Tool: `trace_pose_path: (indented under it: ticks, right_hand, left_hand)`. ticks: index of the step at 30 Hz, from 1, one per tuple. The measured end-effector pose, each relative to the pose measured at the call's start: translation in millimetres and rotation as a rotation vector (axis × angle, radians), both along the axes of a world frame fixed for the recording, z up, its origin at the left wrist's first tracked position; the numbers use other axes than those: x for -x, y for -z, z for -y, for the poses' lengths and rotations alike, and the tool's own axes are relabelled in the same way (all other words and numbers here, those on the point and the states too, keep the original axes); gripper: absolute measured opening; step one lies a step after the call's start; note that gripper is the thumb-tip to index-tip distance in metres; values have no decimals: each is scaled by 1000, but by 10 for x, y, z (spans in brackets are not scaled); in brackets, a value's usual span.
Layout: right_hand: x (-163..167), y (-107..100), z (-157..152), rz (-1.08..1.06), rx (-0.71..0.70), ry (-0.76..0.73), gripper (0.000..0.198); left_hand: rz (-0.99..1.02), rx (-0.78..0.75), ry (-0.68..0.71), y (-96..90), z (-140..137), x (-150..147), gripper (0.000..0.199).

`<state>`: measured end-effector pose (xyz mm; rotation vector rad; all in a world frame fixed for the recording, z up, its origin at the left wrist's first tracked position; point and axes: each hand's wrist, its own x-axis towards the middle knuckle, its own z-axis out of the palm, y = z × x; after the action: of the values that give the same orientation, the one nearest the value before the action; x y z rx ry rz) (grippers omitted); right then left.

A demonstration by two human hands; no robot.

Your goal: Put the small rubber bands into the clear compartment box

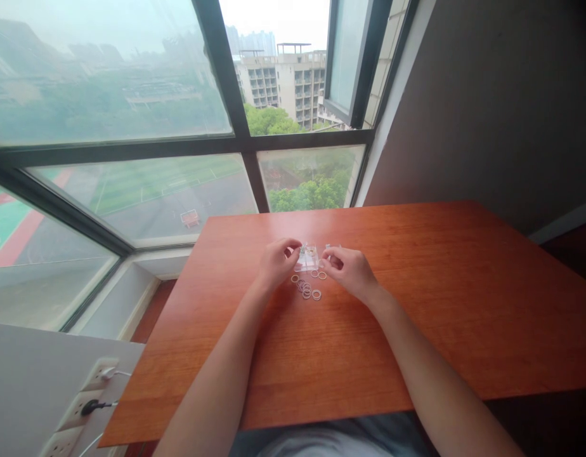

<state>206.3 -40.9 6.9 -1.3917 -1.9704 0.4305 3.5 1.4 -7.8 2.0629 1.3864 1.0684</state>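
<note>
A small clear plastic box (307, 266) with tiny coloured bits inside sits on the wooden table. My left hand (278, 261) is at its left side, thumb and fingers closed on the box's edge. Just right of the box is my right hand (349, 268), its thumb and fingertips pinched together; a pale bit shows at the tips, too small to name. Several thin pale rings (306, 291) lie on the table in front of the box, some overlapping. Behind my right fingers another clear piece (332, 245) is partly hidden.
The reddish wooden table (464, 292) reaches far to the right. Windows (145, 190) with dark frames stand behind and to the left. Plugs with cables sit in wall sockets (78, 406) at the lower left. A grey wall (488, 108) rises at the right.
</note>
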Motion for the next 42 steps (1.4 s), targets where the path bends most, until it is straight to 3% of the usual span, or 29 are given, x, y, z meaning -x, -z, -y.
trace_pose_path:
  ticks: [4, 10, 14, 22, 30, 42]
  right_hand:
    - [1, -3, 7, 1, -15, 18, 14]
    - [-1, 5, 5, 82, -22, 41, 16]
    - [2, 20, 1, 117, -17, 42, 18]
    - [1, 10, 5, 98, -25, 33, 18]
    - [-16, 22, -11, 215, 95, 13, 15]
    - [-32, 31, 22, 393, 205, -133, 17]
  left_hand:
    - [42, 54, 65, -73, 54, -53, 17]
    - [93, 203, 302, -194, 180, -197, 25]
    - [101, 215, 342, -191, 197, -231, 22]
    - [102, 158, 281, -125, 164, -233, 15]
    - [10, 18, 26, -78, 63, -114, 11]
    - [-101, -84, -35, -64, 55, -113, 8]
